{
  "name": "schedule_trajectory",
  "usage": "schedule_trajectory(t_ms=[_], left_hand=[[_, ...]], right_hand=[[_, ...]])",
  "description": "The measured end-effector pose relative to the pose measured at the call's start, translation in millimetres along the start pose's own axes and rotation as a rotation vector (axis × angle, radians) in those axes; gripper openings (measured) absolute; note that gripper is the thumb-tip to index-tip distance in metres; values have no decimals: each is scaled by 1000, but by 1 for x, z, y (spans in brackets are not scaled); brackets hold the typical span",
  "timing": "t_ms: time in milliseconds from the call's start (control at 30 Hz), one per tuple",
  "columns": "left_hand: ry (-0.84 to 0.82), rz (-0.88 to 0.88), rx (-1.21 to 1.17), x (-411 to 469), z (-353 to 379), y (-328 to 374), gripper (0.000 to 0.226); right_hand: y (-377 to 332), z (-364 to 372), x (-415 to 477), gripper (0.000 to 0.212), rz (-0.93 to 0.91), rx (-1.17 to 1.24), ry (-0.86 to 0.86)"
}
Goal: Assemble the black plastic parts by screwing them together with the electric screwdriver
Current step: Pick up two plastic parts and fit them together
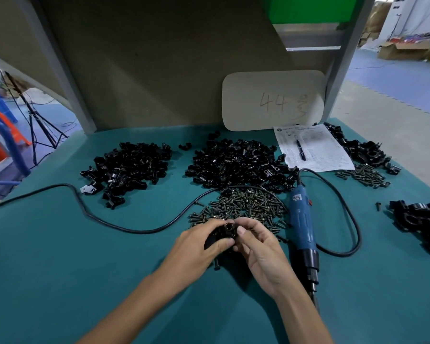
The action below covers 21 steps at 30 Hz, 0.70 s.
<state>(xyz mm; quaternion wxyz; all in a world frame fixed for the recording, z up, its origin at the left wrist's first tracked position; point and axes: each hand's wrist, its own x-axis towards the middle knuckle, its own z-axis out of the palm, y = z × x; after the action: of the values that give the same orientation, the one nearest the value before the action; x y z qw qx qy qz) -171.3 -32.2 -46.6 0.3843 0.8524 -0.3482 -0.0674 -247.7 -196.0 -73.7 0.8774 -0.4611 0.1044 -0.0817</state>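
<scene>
Both my hands meet over the teal table (85,269) around one black plastic part (225,230). My left hand (199,247) grips its left side with fingers and thumb. My right hand (256,247) pinches its right side with thumb and fingertips. The part's round opening faces up between my thumbs. A pile of dark screws (243,207) lies just behind my hands. The blue electric screwdriver (302,227) lies flat to the right of my right hand, tip toward me, untouched.
Two heaps of black parts (129,167) (238,162) sit at the back. More black parts (422,224) lie at the right, with a smaller screw pile (365,175). A paper sheet with a pen (313,147) and the screwdriver's black cord (85,209) cross the table.
</scene>
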Motion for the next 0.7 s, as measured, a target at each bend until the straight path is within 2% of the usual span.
schedule_trajectory(t_ms=[267, 333, 433, 700], left_hand=[[92, -22, -59, -1, 6, 4, 48], [87, -22, -79, 0, 6, 6, 46], [84, -10, -125, 2, 7, 7, 29], [-5, -6, -159, 1, 10, 8, 46]], right_hand=[[1, 1, -2, 26, 26, 23, 7], [1, 1, -1, 24, 23, 37, 19], [1, 1, -1, 18, 35, 33, 20], [0, 2, -3, 15, 53, 57, 4]])
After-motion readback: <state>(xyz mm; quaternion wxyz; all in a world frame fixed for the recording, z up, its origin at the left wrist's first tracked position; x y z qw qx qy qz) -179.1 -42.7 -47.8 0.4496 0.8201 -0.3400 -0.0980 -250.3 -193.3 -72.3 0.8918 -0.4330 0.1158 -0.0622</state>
